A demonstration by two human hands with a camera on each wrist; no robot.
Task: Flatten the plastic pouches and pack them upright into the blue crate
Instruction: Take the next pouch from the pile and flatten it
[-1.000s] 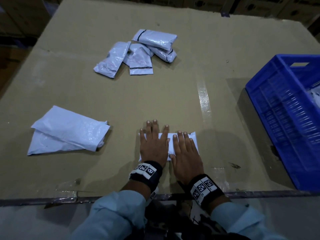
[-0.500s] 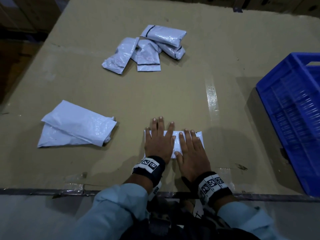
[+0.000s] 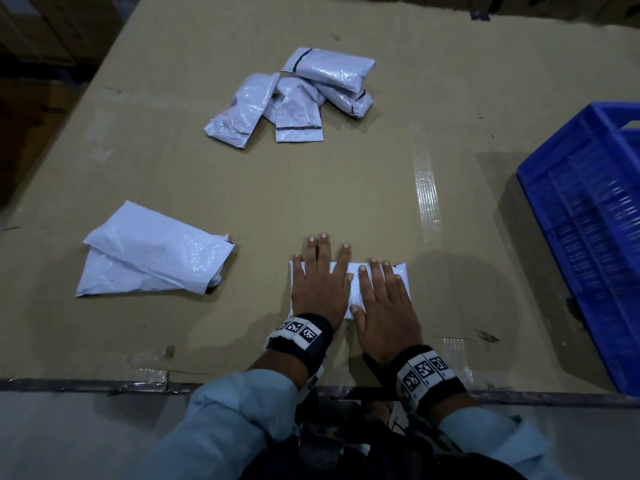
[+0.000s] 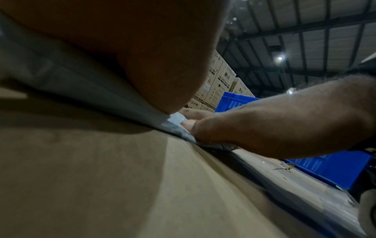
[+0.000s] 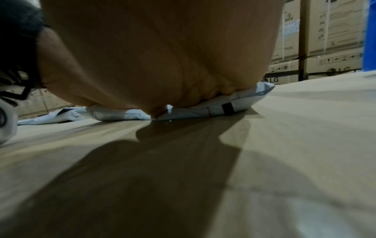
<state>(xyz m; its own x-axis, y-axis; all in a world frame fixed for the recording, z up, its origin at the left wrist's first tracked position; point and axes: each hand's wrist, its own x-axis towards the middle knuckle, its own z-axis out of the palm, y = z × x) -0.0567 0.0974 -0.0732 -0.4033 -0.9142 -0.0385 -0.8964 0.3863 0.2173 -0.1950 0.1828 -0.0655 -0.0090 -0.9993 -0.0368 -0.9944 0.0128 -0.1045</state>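
A small white plastic pouch point(image 3: 354, 292) lies flat on the cardboard-covered table near its front edge. My left hand point(image 3: 320, 282) presses its left half, palm down with fingers straight. Beside it my right hand point(image 3: 382, 299) presses the right half the same way. In the right wrist view the pouch point(image 5: 205, 109) is squashed under my palm. The blue crate point(image 3: 588, 216) stands at the right edge of the table, about a hand's length from the pouch. A heap of several white pouches point(image 3: 294, 102) lies at the far middle.
Two larger white pouches point(image 3: 152, 258) lie stacked at the left front. A strip of clear tape point(image 3: 427, 199) runs across the cardboard behind my right hand. Stacked cardboard boxes point(image 5: 317, 40) stand beyond the table. The table's front edge point(image 3: 104, 384) is just behind my wrists.
Both hands stay pressed on the same pouch; the right hand has slid slightly rightward along it. The head view has shifted a little, so the crate sits further right in frame.
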